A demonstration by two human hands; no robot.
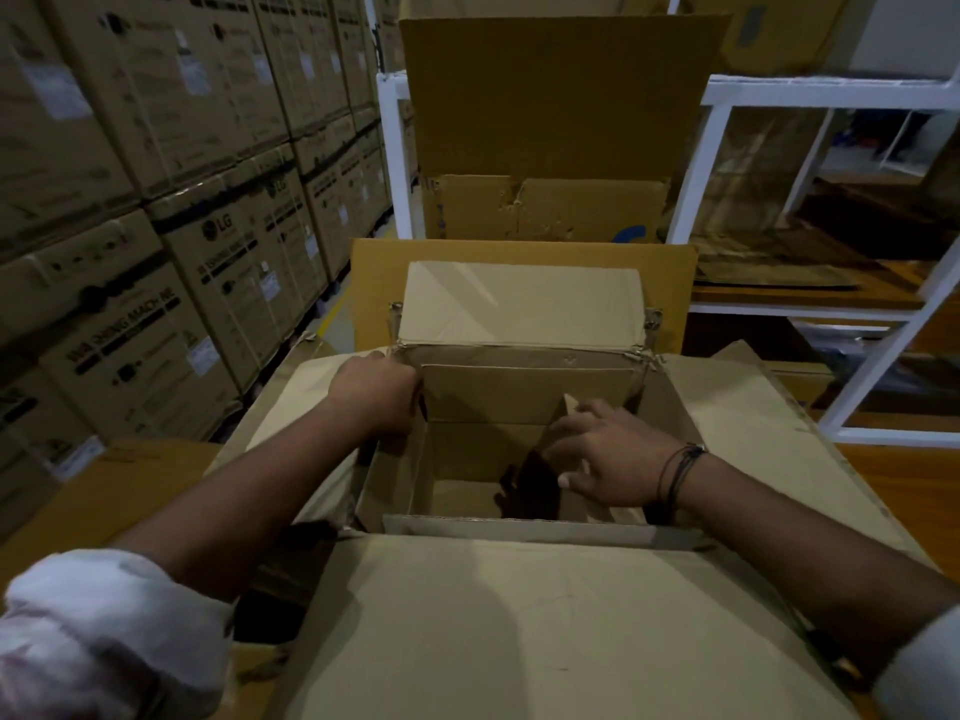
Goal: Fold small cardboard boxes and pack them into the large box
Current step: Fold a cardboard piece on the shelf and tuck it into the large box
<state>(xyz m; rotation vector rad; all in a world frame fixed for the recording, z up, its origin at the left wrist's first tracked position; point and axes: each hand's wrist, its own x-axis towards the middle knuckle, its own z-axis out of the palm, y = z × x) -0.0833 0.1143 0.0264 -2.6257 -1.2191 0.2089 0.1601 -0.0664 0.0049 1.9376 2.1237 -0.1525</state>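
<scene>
A small cardboard box point(519, 324) stands open in the middle of the view, its far flap raised. It sits inside the large box point(545, 615), whose wide flaps spread out around it. My left hand point(376, 394) grips the small box's left wall at the top edge, fingers curled over it. My right hand point(608, 454) lies with spread fingers on an inner flap point(569, 407) at the box's right side, pressing it inward. The box's bottom is dark and partly hidden.
Stacked appliance cartons point(156, 226) form a wall on the left. A tall open carton point(550, 122) stands behind the work. A white metal rack point(852, 252) with flat cardboard sheets on its shelf is at the right.
</scene>
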